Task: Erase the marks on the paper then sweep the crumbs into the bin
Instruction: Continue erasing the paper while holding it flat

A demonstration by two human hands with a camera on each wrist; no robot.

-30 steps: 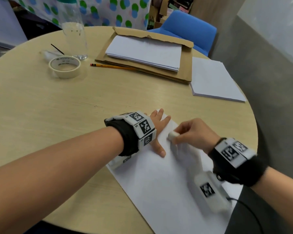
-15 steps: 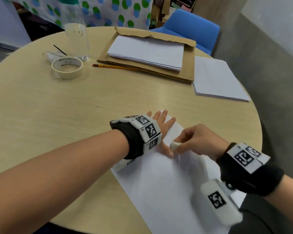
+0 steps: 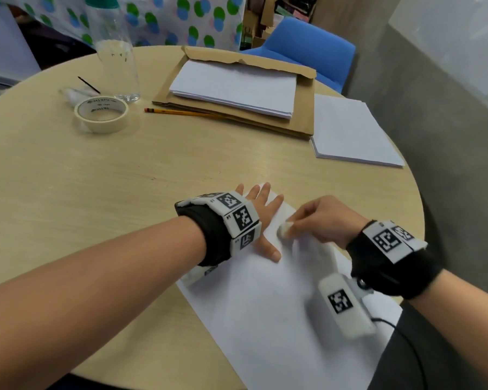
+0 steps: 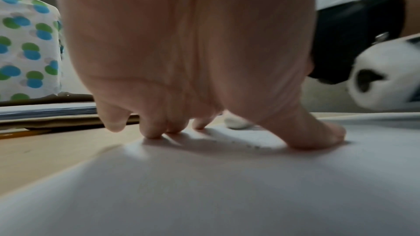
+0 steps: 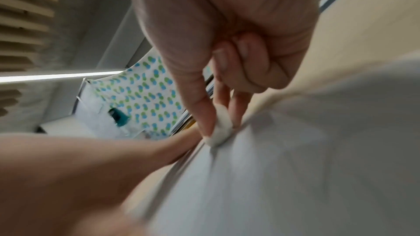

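A white sheet of paper (image 3: 265, 313) lies on the round wooden table (image 3: 68, 192) near its front edge. My left hand (image 3: 261, 218) lies flat on the sheet's far corner, fingers spread, pressing it down (image 4: 227, 96). My right hand (image 3: 321, 220) pinches a small white eraser (image 3: 284, 229) between thumb and fingers, its end on the paper just right of my left thumb (image 5: 219, 132). Tiny dark crumbs (image 4: 247, 145) lie on the paper beside the left thumb. I see no pencil marks; the area is blurred. No bin is in view.
At the back of the table lie a paper stack on a brown envelope (image 3: 237, 88), a yellow pencil (image 3: 181, 112), a roll of tape (image 3: 101, 114) and a clear bottle (image 3: 116, 52). Another paper stack (image 3: 350, 130) sits at the right edge. A blue chair (image 3: 307, 49) stands behind.
My right hand has rubbed the eraser back and forth by a small amount next to the left thumb. The left hand has stayed pressed on the paper.
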